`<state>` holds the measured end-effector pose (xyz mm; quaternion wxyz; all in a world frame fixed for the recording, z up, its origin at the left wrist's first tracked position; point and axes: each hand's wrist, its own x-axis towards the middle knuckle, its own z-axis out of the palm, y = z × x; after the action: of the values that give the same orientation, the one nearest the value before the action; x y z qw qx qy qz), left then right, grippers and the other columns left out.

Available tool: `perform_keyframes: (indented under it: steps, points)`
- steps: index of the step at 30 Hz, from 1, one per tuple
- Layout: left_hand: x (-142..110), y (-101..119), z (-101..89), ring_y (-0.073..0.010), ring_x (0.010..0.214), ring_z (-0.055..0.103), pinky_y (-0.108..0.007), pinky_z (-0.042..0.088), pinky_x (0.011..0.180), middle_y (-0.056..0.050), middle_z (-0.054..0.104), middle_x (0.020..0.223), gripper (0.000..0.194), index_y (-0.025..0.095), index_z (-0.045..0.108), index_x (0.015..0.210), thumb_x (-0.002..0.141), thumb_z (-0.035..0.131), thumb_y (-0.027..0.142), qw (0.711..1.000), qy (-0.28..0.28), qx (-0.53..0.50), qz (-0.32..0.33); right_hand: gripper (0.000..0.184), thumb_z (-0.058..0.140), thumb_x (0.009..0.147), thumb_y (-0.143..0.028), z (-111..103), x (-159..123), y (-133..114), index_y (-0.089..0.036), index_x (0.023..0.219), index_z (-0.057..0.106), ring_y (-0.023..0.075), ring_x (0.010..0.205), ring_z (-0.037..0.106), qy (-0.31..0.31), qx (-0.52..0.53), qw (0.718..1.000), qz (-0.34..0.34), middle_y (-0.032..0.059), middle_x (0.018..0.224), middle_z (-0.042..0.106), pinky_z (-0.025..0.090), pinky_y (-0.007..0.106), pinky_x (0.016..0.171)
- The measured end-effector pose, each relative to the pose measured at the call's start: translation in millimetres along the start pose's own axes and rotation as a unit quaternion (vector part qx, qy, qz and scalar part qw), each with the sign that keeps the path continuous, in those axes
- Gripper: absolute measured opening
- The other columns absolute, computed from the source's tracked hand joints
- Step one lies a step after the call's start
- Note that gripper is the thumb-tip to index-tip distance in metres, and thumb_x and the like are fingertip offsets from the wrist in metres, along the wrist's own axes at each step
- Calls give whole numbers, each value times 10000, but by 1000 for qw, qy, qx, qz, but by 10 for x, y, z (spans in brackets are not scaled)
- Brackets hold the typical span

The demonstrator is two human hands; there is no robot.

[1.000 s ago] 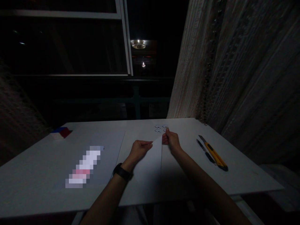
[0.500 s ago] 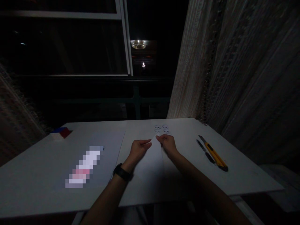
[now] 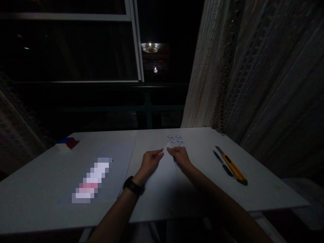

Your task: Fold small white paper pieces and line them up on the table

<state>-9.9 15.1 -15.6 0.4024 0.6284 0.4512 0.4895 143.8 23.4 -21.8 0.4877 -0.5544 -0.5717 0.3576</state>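
Observation:
A white sheet of paper [image 3: 164,172] slopes up from the table in front of me, its far end narrowing to a point between my hands. My left hand [image 3: 151,163] pinches its left edge between thumb and fingers; a dark watch [image 3: 133,185] is on that wrist. On the other edge, close to the tip, my right hand [image 3: 180,156] is closed on the same sheet. Just beyond the tip lie several small markings or cut pieces with dark strokes [image 3: 178,137], partly covered by the paper and my right hand.
On the white table [image 3: 197,202], a yellow utility knife [image 3: 234,168] and a dark pen [image 3: 222,163] lie at the right. Paper with a blurred-out patch [image 3: 124,158] lies left. A blue, red and white block [image 3: 66,143] sits far left. Curtains [image 3: 199,67] hang behind.
Both hands keep their hold on the paper. My right hand has shifted slightly left and down, and more of the dark-stroked markings show beyond it.

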Motion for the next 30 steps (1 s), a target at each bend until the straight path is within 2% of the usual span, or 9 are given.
perform_keyframes:
  steps: [5,10,14,18,21,24,30]
  points:
    - [9,52,-10,-208,773,609,-313,458,728,-85,691,852,319,149,683,910,659,624,338,998,-14,-53,-5,375,602,597,-496,35,-19,-30,-145,479,547,90,416,423,27,54,998,31,-6,448,512,313,215,432]
    - [-12,135,-57,-173,661,592,-272,446,611,-76,685,752,362,119,684,887,667,609,397,990,-80,-106,-45,378,613,588,-490,-2,1,-47,-141,461,544,93,413,422,11,46,999,5,-7,435,506,314,216,426]
    - [-33,122,-81,-113,470,493,-221,347,454,-36,598,536,408,86,668,644,636,603,489,987,-109,-81,-88,360,604,622,-471,-39,10,-34,-131,506,583,101,444,453,-5,-19,998,-56,3,464,535,323,216,443]
    - [-26,91,-73,-49,369,340,-195,233,387,36,438,387,373,107,581,473,568,672,455,990,-82,-47,-100,371,580,656,-480,-46,7,-22,-125,552,605,105,471,467,-21,-45,995,-90,13,500,555,320,211,444]
    - [-11,92,-69,-67,398,403,-201,292,412,4,516,445,342,107,604,513,569,682,436,987,-62,-93,-113,389,569,664,-495,-36,-7,-41,-122,558,610,100,468,454,-49,-28,995,-86,7,493,542,322,211,446]
    - [-3,106,-73,-113,495,513,-225,376,491,-58,616,568,326,104,635,563,569,691,425,975,-78,-173,-120,397,577,654,-496,-24,-37,-94,-121,526,606,98,457,438,-37,-3,997,-68,-1,469,520,321,217,447]
    - [-4,113,-89,-148,540,566,-247,417,537,-78,639,593,314,103,645,587,549,714,407,964,-76,-211,-143,377,642,579,-489,-19,-77,-174,-121,504,601,100,441,436,-32,59,998,-19,-1,460,530,319,226,439]
